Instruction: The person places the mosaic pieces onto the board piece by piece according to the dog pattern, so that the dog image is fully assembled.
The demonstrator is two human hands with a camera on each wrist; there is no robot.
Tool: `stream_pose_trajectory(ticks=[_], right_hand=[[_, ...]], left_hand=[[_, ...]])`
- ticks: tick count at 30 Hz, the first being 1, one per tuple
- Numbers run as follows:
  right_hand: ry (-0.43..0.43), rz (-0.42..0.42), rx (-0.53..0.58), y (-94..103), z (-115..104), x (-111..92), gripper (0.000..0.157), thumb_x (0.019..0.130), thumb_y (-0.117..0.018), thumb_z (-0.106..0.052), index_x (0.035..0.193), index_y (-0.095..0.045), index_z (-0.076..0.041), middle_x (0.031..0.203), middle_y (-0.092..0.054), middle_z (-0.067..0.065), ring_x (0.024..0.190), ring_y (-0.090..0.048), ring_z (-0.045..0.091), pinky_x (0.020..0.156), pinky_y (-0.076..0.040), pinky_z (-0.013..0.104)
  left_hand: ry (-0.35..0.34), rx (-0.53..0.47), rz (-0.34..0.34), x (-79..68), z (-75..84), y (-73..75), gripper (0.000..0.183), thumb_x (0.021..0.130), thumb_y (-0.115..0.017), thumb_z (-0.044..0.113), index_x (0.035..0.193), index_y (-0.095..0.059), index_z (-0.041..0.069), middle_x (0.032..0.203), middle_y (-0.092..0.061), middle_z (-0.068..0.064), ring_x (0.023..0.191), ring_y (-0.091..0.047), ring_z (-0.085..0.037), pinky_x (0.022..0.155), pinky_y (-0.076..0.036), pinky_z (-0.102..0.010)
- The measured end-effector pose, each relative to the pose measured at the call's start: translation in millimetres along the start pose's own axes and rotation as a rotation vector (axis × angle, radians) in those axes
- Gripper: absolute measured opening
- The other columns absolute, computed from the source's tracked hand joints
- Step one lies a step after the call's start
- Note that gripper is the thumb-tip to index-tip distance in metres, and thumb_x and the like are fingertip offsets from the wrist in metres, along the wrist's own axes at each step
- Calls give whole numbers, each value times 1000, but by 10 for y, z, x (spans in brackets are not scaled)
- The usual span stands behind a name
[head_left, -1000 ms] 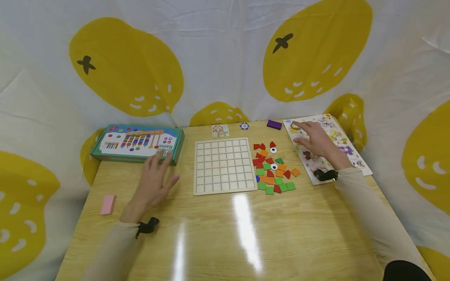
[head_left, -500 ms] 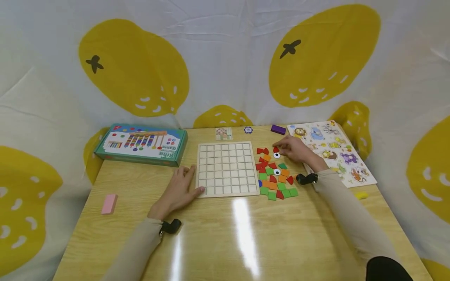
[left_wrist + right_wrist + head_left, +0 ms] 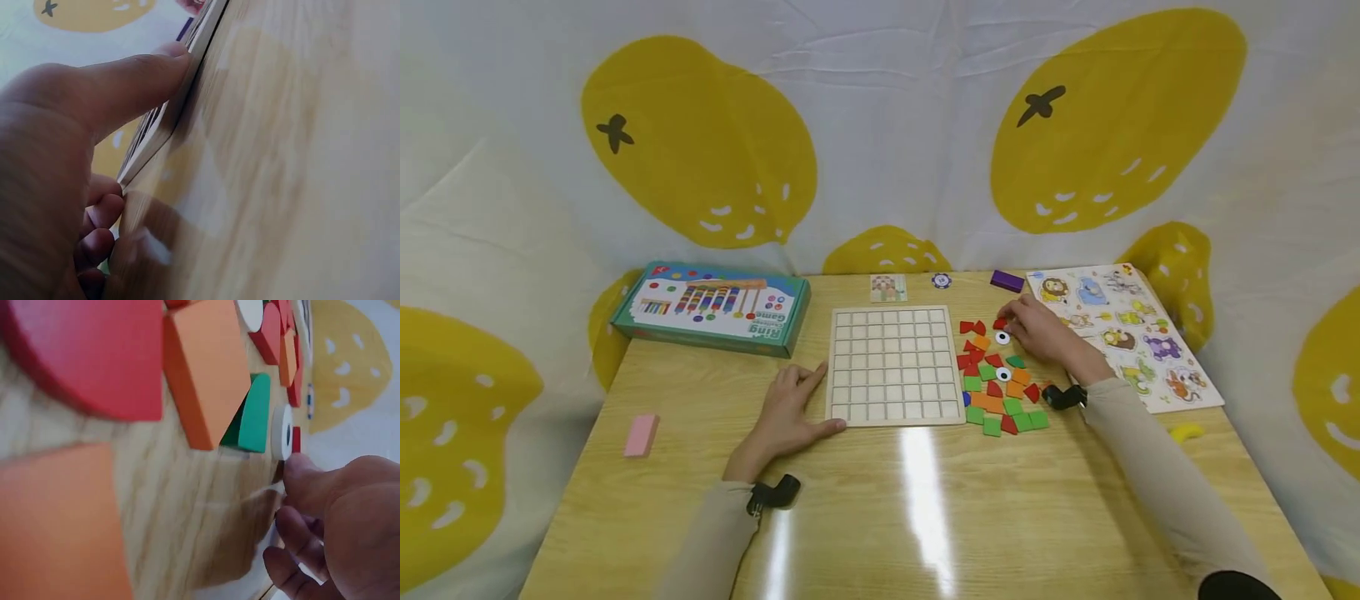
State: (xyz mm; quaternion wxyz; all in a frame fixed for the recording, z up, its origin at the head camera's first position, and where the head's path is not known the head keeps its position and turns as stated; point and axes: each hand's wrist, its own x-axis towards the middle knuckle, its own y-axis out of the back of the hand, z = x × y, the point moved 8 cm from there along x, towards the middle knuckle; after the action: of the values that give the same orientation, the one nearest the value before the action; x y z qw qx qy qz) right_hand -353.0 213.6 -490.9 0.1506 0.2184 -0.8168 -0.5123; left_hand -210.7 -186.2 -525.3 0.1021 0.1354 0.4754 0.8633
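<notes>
My left hand (image 3: pixel 782 417) rests at the near-left corner of a wooden grid board (image 3: pixel 897 421), its thumb on the front edge and index finger along the left side. In the left wrist view the thumb (image 3: pixel 144 78) lies against the board's rim (image 3: pixel 150 140), with the other fingers bent below. My right hand (image 3: pixel 1041 329) pinches a red quarter-round piece (image 3: pixel 999 323) at the far end of the loose pieces. A white eye disc (image 3: pixel 1002 337) lies beside its fingertips. In the right wrist view that red piece (image 3: pixel 296 439) shows behind the disc (image 3: pixel 282 432), by the thumb.
Several red, orange and green pieces (image 3: pixel 992 404) lie right of the board. An animal puzzle (image 3: pixel 1138 333) is at the right, a boxed game (image 3: pixel 711 308) at the left. Behind stand a picture card (image 3: pixel 888 287), chip (image 3: pixel 942 281) and purple block (image 3: pixel 1007 281). A pink block (image 3: pixel 642 435) lies left.
My left hand has moved right, from near the box to the board's corner. The right hand has come left from over the animal puzzle to the red piece. The view has shifted slightly.
</notes>
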Motion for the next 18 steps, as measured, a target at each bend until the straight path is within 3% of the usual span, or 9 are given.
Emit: stream_pose_trajectory(ticks=[4, 10, 14, 18], right_hand=[[-44, 52, 67, 76, -66, 18, 26, 103, -50, -10, 126, -56, 1, 117, -61, 19, 107, -59, 35, 91, -47, 52], [-25, 211, 266, 183, -326, 174, 30, 100, -58, -15, 127, -61, -1, 112, -68, 16, 95, -66, 31, 82, -53, 47], [-23, 204, 394, 22, -607, 393, 30, 99, -61, -19, 125, -64, -5, 111, -68, 13, 94, -66, 28, 81, -54, 42], [6, 144, 473, -244, -952, 645, 29, 99, -61, -17, 126, -64, -7, 110, -68, 9, 95, -66, 24, 80, -54, 37]], left_hand=[[-19, 12, 27, -2, 19, 3, 108, 69, -75, 70, 153, -38, 12, 115, -45, -7, 106, -40, -23, 97, -29, -44], [-39, 31, 60, -21, 24, 19, 108, 69, -75, 71, 152, -40, 13, 113, -45, -6, 102, -40, -23, 94, -31, -45], [-39, 34, 72, -32, 12, 21, 107, 68, -75, 71, 151, -41, 13, 113, -46, -5, 102, -40, -21, 93, -30, -44], [-50, 42, 70, -20, 25, 0, 107, 69, -74, 72, 152, -40, 14, 114, -46, -5, 104, -41, -22, 94, -30, -44]])
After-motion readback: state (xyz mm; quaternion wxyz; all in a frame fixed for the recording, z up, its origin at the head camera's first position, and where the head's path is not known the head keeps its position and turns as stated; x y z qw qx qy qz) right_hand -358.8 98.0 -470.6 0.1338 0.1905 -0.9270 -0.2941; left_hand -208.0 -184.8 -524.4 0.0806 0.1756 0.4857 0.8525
